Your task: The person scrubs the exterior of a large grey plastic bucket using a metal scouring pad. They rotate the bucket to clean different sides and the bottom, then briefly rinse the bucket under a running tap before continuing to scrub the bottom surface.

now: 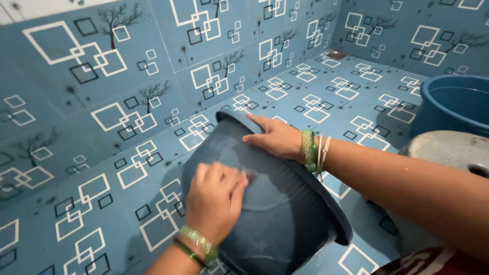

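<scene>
A dark blue plastic bucket (285, 214) lies tipped on its side on the tiled floor, its base toward the wall and its rim toward the lower right. Its outer wall looks wet. My left hand (214, 201) comes up from the bottom edge and presses a small dark scrubber (250, 176) against the bucket's side; only the tip of the scrubber shows past my fingers. My right hand (275, 137) reaches in from the right and lies flat on the bucket near its base edge, fingers together. Both wrists wear green bracelets.
A big blue tub (453, 104) stands at the right edge. In front of it is a grey round object (448, 150) with a wet top. The blue patterned tile wall (76, 102) rises at left. A floor drain (336, 55) sits in the far corner.
</scene>
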